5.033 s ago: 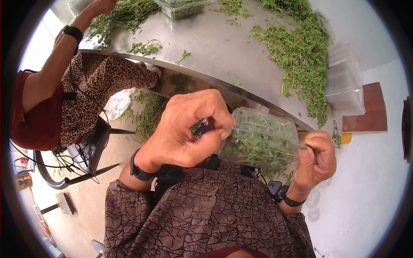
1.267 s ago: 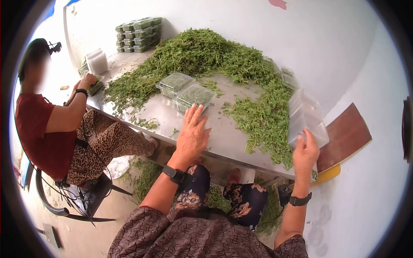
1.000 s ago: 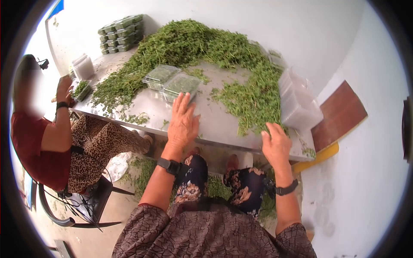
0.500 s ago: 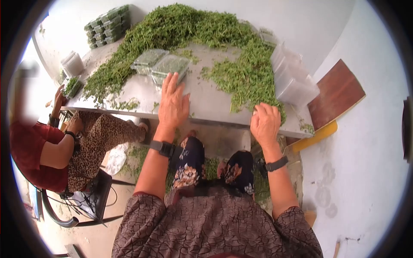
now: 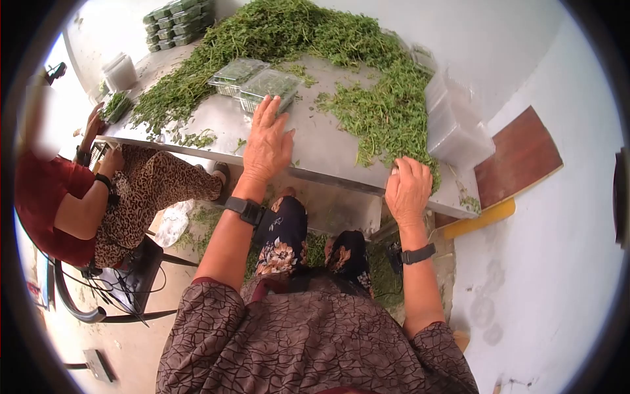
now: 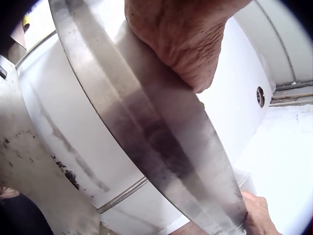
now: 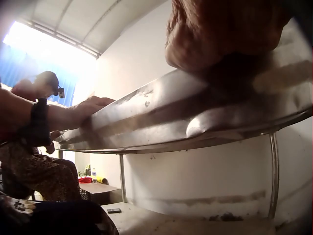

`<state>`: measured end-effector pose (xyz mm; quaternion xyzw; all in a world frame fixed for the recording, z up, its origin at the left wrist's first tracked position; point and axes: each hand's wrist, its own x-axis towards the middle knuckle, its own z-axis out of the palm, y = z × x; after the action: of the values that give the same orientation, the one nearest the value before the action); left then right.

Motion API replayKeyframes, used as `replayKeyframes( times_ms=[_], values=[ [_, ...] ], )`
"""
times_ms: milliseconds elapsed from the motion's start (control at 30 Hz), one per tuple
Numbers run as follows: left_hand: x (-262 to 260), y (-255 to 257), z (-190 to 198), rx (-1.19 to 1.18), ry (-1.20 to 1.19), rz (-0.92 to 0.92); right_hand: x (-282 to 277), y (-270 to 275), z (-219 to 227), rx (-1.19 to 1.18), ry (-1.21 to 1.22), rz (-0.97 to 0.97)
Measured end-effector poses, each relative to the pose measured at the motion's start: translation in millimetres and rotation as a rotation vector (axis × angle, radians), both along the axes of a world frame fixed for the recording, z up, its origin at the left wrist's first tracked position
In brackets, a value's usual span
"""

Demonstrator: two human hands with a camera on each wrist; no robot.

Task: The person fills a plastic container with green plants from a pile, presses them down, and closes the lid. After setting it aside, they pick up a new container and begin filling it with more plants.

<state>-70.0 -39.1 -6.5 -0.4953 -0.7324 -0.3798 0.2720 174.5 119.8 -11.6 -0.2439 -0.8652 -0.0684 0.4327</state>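
Observation:
Two clear plastic clamshell boxes filled with greens sit side by side on the metal table; the nearer box [image 5: 268, 88] has my left hand [image 5: 266, 148] in front of it. The left fingers are straight and reach the box's near side, overlapping it in the head view. My right hand [image 5: 408, 190] rests at the table's front edge beside loose leafy greens [image 5: 394, 118], fingers loosely bent and holding nothing that shows. In the left wrist view, the heel of the left hand [image 6: 181, 39] lies over the metal edge [image 6: 146, 112]. The right hand [image 7: 225, 34] hangs over that edge too.
Nested empty clear containers [image 5: 456, 125] stand at the right, near a brown board [image 5: 518, 151]. The farther filled box [image 5: 237, 72] adjoins the greens heap. Stacked filled boxes [image 5: 177, 25] stand at the back left. Another person [image 5: 62, 197] sits at the left.
Five seconds ago both hands held a filled box in the air; now two boxes sit on the table. The right hand has moved left from the empty containers to the table edge.

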Motion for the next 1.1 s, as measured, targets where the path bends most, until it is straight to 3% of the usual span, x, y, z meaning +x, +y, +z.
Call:
replayKeyframes(
  times_ms=[333, 533, 600, 733, 833, 1100],
  values=[
    [-1, -2, -1, 0.031, -0.008, -0.046, 0, -1, -1, 0.002, -0.028, -0.026],
    [-1, -4, 4, -0.030, -0.007, -0.014, 1, -6, 26, -0.029, -0.223, -0.014],
    [-1, -4, 4, -0.024, 0.004, -0.031, -2, -6, 47, -0.284, -0.414, -0.034],
    [2, -5, 6, -0.039, -0.005, -0.034, -27, 11, 76, -0.172, -0.223, 0.096],
    [1, -8, 13, -0.064, 0.016, -0.040, -52, 22, 105, -0.251, -0.150, 0.105],
    [-24, -38, 25, -0.219, 0.049, -0.127, -132, 88, 149, -0.476, -0.208, -0.061]
  ],
)
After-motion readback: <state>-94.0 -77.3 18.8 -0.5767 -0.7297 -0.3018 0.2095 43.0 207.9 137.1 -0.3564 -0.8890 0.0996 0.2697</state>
